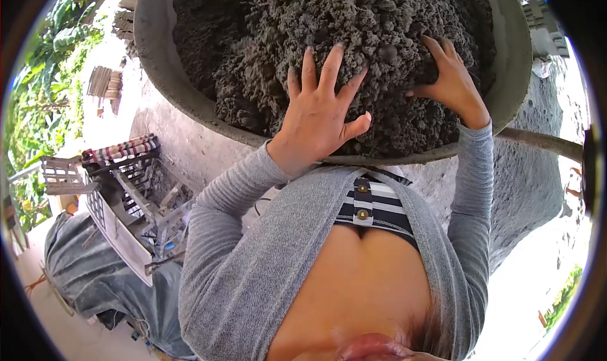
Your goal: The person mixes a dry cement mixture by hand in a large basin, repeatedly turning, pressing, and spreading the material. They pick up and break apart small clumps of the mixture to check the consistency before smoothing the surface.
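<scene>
A wide, round grey basin (161,64) is heaped with dark grey, crumbly, damp-looking material (341,19), like moist soil or cement mix. My left hand (316,111) lies palm down over the near side of the heap, its fingers spread and its thumb out to the right. To the right, my right hand (452,83) curves over the heap with thumb and fingers apart. Its fingertips touch the crumbs, and some are partly hidden. Neither hand shows anything gripped in it.
A pole-like handle (540,143) sticks out beyond the basin's right side. At the left stand a slatted crate-like frame (120,228) with a striped cloth (123,147) on it and a dark grey tarp (126,285). Stacked pieces (104,83) sit farther back near green plants.
</scene>
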{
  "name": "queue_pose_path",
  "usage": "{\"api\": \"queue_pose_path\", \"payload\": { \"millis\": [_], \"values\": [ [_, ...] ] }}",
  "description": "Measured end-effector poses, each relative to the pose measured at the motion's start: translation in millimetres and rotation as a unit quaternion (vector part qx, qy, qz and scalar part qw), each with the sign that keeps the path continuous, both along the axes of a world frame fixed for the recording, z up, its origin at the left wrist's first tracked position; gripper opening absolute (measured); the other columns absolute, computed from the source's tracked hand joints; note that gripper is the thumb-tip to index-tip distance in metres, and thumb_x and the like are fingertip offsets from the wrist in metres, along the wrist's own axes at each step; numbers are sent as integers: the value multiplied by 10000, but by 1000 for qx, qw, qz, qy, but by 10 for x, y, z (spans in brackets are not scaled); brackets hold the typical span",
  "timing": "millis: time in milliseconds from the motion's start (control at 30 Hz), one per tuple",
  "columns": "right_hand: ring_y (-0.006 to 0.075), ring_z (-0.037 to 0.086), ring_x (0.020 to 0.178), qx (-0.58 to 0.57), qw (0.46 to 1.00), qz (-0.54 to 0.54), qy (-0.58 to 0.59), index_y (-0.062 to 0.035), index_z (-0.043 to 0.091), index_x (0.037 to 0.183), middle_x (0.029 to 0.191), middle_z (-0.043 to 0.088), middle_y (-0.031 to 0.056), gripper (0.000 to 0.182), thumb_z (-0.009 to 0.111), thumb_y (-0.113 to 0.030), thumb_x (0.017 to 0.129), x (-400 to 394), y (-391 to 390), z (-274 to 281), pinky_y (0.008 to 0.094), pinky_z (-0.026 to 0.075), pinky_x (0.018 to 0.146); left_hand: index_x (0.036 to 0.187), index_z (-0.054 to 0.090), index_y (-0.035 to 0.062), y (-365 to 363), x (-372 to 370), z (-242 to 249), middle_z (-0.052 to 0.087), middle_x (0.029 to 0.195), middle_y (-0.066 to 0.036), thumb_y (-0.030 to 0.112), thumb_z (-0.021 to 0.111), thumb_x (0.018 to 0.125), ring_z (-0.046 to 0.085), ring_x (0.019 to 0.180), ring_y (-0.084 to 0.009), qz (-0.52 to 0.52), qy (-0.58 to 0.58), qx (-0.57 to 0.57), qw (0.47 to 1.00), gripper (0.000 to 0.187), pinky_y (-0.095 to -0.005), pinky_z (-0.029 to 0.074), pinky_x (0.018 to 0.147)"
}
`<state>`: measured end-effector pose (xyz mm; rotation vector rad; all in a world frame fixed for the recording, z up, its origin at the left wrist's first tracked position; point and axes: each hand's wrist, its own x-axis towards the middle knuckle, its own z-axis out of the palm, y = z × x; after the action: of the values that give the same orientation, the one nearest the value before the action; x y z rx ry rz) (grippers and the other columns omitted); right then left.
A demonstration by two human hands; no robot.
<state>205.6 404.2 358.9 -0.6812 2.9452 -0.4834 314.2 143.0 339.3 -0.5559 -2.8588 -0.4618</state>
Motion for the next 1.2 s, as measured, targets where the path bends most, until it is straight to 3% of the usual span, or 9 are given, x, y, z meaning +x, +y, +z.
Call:
{"api": "queue_pose_path", "payload": {
  "millis": [333, 433, 500, 667, 900, 933, 1067, 1167, 1200],
  "values": [
    [374, 574, 1112, 33, 974, -221, 36, -110, 427, 1396, 1318, 494, 219, 821, 788, -343, 696, 147, 340, 3, 434, 481, 910, 1339, 415, -34, -306, -59, -562, 451, 1305, -267, 326, 452, 962, 307, 1212, -504, -26, -184, 325, 927, 522, -529, 293, 1038],
    [362, 591, 1086, 86, 956, -282, 13, -138, 441, 1383, 1295, 511, 221, 741, 760, -280, 730, 224, 111, 87, 417, 499, 880, 1306, 452, -59, -317, -176, -622, 539, 1255, -220, 252, 412, 975, 335, 1237, -402, -6, -308, 520, 797, 456, -445, 299, 1053],
    [352, 598, 1073, 73, 959, -272, 16, -136, 501, 1325, 1276, 524, 216, 622, 736, -210, 754, 271, -1, -10, 411, 506, 867, 1381, 463, 34, -374, -255, -423, 358, 1386, -79, 308, 338, 978, 413, 1235, -222, 39, -342, 449, 825, 503, -376, 362, 1035],
    [339, 591, 1071, -148, 988, 21, -28, -106, 587, 1221, 1213, 572, 164, 473, 727, -138, 771, 177, -70, -327, 394, 473, 916, 1288, 564, 30, -762, -462, -88, 486, 1350, -114, 216, 358, 968, 432, 1250, -244, 14, -139, 435, 889, 423, -357, 315, 1067],
    [243, 529, 1203, -185, 976, 14, 112, -150, 601, 1238, 1248, 598, 95, 362, 654, -178, 881, -89, -435, 116, 393, 387, 1036, 1294, 547, -3, -975, -398, -59, 428, 1389, -75, 358, 345, 984, 466, 1233, -204, 0, -175, 490, 854, 517, -331, 391, 994],
    [217, 550, 1185, -182, 982, 57, -1, -111, 611, 1219, 1178, 636, 102, 349, 664, -145, 875, -186, -333, 91, 381, 427, 992, 1276, 541, -51, -882, -382, -72, 452, 1379, -103, 320, 348, 988, 480, 1231, -223, 20, -203, 593, 779, 507, -359, 403, 1003],
    [141, 665, 892, -400, 908, -53, 112, -36, 620, 1187, 1076, 675, 114, 320, 657, -122, 882, -412, -277, -65, 266, 519, 680, 1257, 543, -68, -1027, -499, -125, 501, 1342, -154, 230, 336, 987, 496, 1234, -257, 10, -49, 622, 782, 452, -392, 433, 1001],
    [111, 663, 763, -207, 963, 77, 152, -38, 627, 1184, 1024, 688, 106, 329, 664, -154, 878, -376, -378, -197, 219, 496, 593, 1263, 538, -67, -988, -548, -87, 506, 1337, -162, 239, 351, 983, 496, 1233, -263, 34, -96, 623, 776, 455, -398, 439, 1000],
    [138, 661, 830, -206, 969, 59, -120, -63, 609, 1221, 1060, 679, 101, 388, 685, -197, 865, -382, -254, -204, 243, 513, 667, 1268, 534, -66, -960, -557, -65, 507, 1341, -163, 249, 356, 979, 496, 1234, -263, 63, -123, 613, 778, 463, -401, 445, 993]
  ]
}}
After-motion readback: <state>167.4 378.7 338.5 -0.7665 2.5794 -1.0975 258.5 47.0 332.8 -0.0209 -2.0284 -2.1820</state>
